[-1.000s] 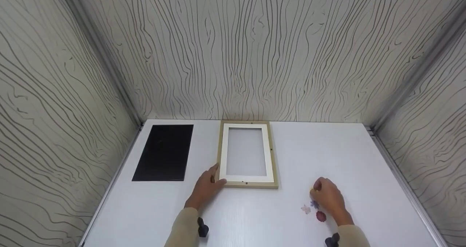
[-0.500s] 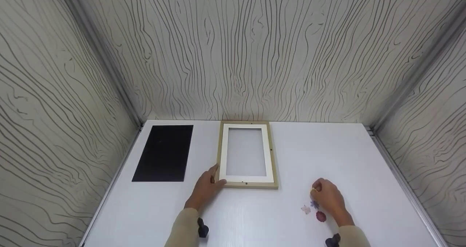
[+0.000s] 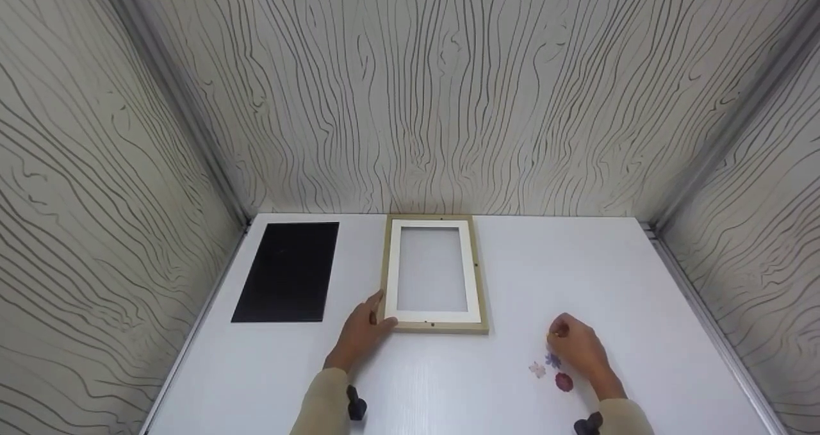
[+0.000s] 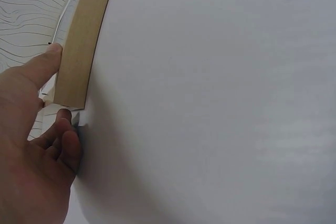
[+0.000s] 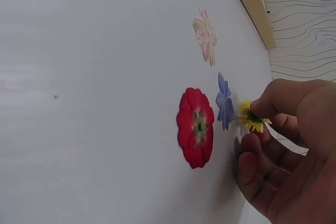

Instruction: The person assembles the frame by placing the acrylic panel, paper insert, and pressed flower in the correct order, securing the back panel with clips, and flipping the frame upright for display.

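Wooden frame (image 3: 456,327), mat (image 3: 432,316) inside: left hand (image 3: 360,334) gripping frame, right hand (image 3: 580,346) pinching yellow flower (image 5: 255,125).

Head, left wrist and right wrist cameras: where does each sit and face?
Head: on the head, facing forward and down at the frame and black panel; left hand, right hand and sleeves show.
Left wrist: on that wrist, facing the frame's corner; only left hand shows.
Right wrist: on that wrist, facing the pinched yellow flower, red flower, blue flower and pink flower; only right hand shows.
Head and right wrist share the right hand and flowers.
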Motion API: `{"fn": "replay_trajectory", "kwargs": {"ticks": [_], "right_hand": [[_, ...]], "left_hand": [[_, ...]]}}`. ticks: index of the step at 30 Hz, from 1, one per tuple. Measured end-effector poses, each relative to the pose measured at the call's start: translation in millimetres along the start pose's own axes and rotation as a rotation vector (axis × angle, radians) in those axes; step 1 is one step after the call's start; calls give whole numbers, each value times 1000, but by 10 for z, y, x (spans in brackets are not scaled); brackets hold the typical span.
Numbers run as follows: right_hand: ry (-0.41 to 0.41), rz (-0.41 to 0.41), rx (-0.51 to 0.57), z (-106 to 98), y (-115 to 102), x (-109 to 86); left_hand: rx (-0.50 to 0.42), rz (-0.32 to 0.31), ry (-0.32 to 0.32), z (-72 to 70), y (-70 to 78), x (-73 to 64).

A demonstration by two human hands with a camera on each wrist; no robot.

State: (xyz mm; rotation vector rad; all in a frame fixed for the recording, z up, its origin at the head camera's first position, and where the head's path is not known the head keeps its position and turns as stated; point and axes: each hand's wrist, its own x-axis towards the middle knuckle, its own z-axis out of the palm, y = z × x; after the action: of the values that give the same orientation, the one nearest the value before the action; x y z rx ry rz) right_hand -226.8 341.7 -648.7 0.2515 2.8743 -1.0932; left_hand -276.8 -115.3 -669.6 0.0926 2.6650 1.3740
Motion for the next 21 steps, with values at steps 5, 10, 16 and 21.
{"fn": "replay_trajectory", "kwargs": {"ticks": [5,10,16,21], "right_hand": [[-12,27,91,-3,-16,-3],[-24,43,183,-28,-73,21],[-18,49,250,-49,-182,64],[-16,24,289,-50,-265,99]], "left_hand": [[2,-2,2,2,-1,-1],[-1,0,0,7,-22,11],[-16,-6,-4,9,-30,-1],[-19,-8,0,-3,3,-22]]}}
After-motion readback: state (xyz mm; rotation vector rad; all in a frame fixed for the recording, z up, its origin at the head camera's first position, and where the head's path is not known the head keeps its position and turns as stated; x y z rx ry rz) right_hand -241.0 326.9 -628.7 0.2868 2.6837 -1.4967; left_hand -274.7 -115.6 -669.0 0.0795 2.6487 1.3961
